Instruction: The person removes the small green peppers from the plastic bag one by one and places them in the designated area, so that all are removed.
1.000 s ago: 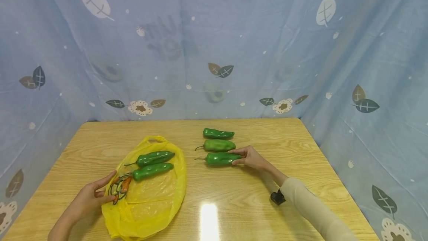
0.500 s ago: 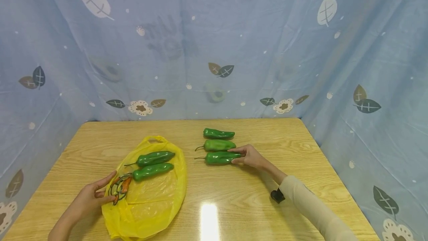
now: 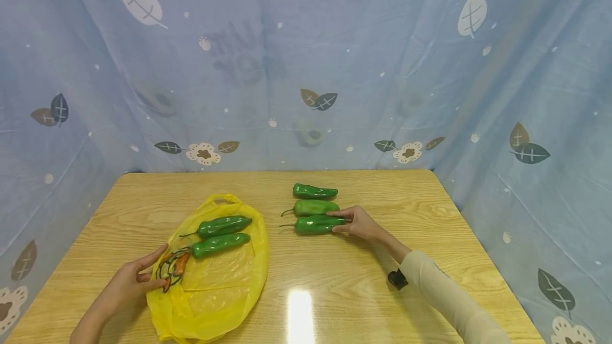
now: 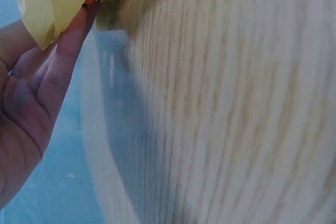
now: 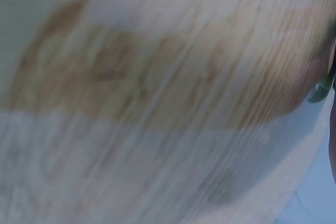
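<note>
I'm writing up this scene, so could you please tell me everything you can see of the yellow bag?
The yellow bag looks like thin, crinkled plastic, with a handle loop at its far end and an orange print with dark outlines. It lies spread on the wooden table. Two green peppers lie within its outline; whether inside or on top is unclear. The left hand pinches its left edge.

On your table [image 3: 382, 195], the bag [image 3: 224, 280] lies at nine o'clock, your left hand [image 3: 129, 281] at its nine-o'clock edge, two peppers [image 3: 220, 244] in its far half. At twelve, three more peppers [image 3: 312, 207], one behind another, your right hand [image 3: 359, 223] at three o'clock on the nearest pepper [image 3: 313, 225].
</note>
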Demonstrator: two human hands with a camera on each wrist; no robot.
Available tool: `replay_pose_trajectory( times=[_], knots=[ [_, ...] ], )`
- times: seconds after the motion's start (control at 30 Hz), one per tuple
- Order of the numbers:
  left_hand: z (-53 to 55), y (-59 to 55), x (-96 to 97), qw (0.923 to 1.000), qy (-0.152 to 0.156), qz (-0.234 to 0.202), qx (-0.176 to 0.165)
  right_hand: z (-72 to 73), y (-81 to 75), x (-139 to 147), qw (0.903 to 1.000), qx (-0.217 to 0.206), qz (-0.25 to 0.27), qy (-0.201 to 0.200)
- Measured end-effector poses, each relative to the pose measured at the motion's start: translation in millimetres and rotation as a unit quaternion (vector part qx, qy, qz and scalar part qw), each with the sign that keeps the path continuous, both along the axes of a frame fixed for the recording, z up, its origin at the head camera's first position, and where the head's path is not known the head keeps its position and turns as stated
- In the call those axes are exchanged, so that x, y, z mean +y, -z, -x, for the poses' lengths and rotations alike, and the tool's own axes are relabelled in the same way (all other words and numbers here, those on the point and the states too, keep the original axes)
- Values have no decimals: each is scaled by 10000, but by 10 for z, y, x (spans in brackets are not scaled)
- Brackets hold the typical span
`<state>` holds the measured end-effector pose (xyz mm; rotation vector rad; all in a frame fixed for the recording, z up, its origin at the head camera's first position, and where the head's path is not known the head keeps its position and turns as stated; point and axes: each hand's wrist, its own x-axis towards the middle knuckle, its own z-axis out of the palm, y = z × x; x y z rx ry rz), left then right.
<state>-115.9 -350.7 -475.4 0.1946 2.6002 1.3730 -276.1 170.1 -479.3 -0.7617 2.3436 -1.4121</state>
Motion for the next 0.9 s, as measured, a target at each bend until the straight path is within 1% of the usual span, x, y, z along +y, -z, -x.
replay_pose_trajectory(
  times=[0.1, 0.2, 0.23, 0.33, 0.43, 0.5, 0.67, 0.83, 0.9],
  knots=[
    [1, 4, 2, 10000, -18, -24, 37, -56, -104, -20, 9999, 0, 87, -84],
    [2, 10, 3, 9999, -45, -28, 85, -61, -109, -16, 9997, 13, 183, -164],
    [3, 14, 2, 9999, -43, -43, 90, -53, -91, -12, 9996, 36, 214, -195],
    [6, 24, 0, 9999, -42, -65, 101, 8, 34, 24, 9994, 86, 243, -223],
    [6, 29, 0, 9999, -36, -46, 107, 66, 166, 60, 9994, 139, 229, -206],
    [5, 24, 3, 10000, -22, -11, 96, 84, 222, 80, 9995, 142, 232, -165],
    [2, 12, 7, 9999, 66, -24, 80, 83, 259, 121, 9991, 135, 377, -133],
    [-10, -4, 20, 9998, 50, 0, 170, 79, 216, 163, 9992, 340, 198, 8],
    [-15, -9, 19, 9999, 45, 3, 144, 83, 193, 171, 9992, 352, 189, 24]
  ],
)
